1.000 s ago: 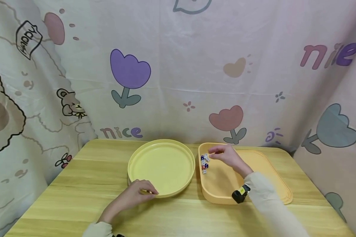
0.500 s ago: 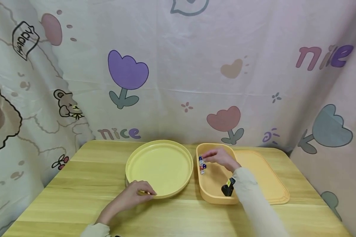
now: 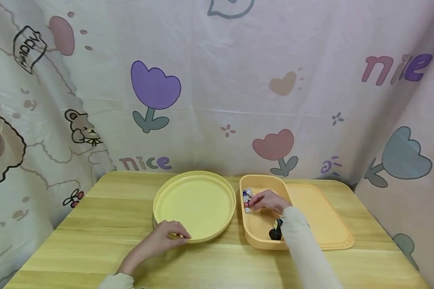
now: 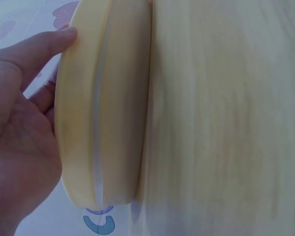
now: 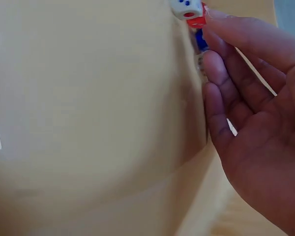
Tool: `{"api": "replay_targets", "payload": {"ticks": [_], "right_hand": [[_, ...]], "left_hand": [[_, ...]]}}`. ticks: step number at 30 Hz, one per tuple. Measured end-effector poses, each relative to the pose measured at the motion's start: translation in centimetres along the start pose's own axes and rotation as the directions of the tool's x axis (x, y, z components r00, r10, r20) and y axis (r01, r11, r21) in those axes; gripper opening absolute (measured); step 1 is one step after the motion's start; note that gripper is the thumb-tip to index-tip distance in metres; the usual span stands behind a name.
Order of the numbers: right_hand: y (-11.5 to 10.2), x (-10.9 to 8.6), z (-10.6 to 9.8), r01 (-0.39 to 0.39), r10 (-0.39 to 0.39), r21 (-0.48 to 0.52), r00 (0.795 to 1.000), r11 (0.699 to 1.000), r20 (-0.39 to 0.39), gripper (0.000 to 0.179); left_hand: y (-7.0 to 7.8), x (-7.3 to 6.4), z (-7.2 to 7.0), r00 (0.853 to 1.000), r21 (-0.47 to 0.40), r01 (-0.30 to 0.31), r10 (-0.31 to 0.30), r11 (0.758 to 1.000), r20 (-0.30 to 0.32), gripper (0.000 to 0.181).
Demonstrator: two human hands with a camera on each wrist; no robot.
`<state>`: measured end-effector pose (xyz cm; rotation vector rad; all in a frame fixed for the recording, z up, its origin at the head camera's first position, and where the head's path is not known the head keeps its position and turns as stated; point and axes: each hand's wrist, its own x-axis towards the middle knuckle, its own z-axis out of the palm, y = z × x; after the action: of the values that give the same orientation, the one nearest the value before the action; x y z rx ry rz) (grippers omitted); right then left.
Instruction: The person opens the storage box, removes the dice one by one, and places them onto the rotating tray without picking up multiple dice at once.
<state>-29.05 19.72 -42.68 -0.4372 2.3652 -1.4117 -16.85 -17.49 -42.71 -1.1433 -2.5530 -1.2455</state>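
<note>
In the head view the left hand (image 3: 168, 232) holds the near rim of a round yellow tray (image 3: 221, 230). The left wrist view shows its thumb on the rim of the yellow tray (image 4: 83, 123), fingers behind. Inside an orange rectangular box (image 3: 265, 243), the right hand (image 3: 269, 200) has its fingertips at a row of small dice (image 3: 247, 210) along the left wall. Close up, the thumb tip lies right beside a red die (image 5: 196, 21), with a white die (image 5: 186, 7) just beyond. A blue die (image 5: 201, 40) shows at the fingertips. Fingers partly hide the row.
A flat orange lid (image 3: 322, 216) lies on the wooden table (image 3: 209, 267), partly under or against the box's right side. A printed curtain (image 3: 217, 80) hangs behind the table. A black wrist camera (image 3: 276, 233) overlaps the box's near right corner.
The right hand moved left to the dice, then nearer along the row, uncovering the white dice at the far end. The left hand keeps its hold on the tray. The view shifted slightly.
</note>
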Motion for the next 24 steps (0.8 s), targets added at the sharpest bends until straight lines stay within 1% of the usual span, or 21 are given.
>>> {"api": "replay_targets", "payload": {"ticks": [4,8,13,17,24], "right_hand": [[0.2,0.2,0.2,-0.032,0.032,-0.010,0.999,0.999,-0.017,0.020],[-0.2,0.4,0.7,-0.062,0.060,-0.049,0.997,0.997,-0.051,0.020],[-0.6,0.6,1.5,-0.099,0.091,-0.114,0.993,0.988,-0.079,0.021],[-0.6,0.7,1.8,-0.109,0.096,-0.144,0.991,0.984,-0.095,0.019],[-0.1,0.6,1.5,-0.110,0.097,-0.136,0.991,0.985,-0.097,0.017]], "left_hand": [[-0.3,-0.1,0.0,1.000,0.019,0.013,-0.013,1.000,-0.013,0.007],[-0.4,-0.3,-0.1,0.999,0.038,0.021,-0.020,0.999,-0.032,0.007],[-0.4,-0.3,-0.2,0.999,0.038,0.016,-0.015,0.999,-0.035,0.007],[-0.3,-0.2,-0.3,0.999,0.038,0.005,-0.004,0.999,-0.038,0.007],[-0.5,0.1,0.2,0.999,0.027,0.003,-0.002,1.000,-0.039,0.006]]}}
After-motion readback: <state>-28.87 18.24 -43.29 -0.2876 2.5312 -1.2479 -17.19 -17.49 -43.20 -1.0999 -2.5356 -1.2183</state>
